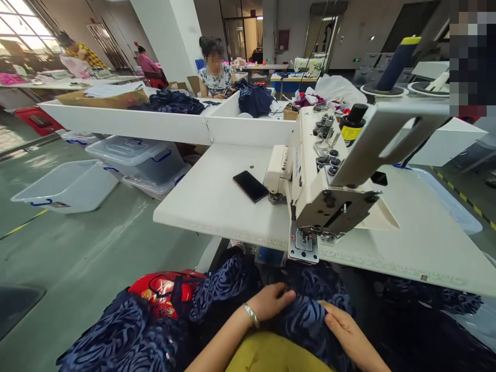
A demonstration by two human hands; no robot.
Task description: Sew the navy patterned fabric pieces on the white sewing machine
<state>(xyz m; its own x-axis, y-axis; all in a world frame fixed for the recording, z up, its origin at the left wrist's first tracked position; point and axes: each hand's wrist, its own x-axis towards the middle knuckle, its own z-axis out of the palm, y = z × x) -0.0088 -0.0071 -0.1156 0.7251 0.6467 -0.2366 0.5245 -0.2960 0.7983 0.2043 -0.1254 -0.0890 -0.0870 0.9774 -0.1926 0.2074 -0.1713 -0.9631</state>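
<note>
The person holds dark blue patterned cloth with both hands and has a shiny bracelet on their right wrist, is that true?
Not quite: the head view shows the shiny bracelet at the wrist of the left hand, not the right hand. Both hands do hold the dark blue patterned cloth.

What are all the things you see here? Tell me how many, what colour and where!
Sewing machine: one, cream, on the table
Table: one in front, white
Phone: one, black, on the table left of the machine
Thread cone: one, dark blue, behind the machine
Patterned cloth: several pieces, dark blue, between the hands and heaped at left
Red patterned thing: one, partly under cloth at left; I can't tell what it is
Bins: at least four, clear, on the left floor
Other people: at least three, mixed colours, farther back
Bracelet: one, silver, left wrist
Left hand: one, bare, holding cloth
Right hand: one, bare, holding cloth
</note>
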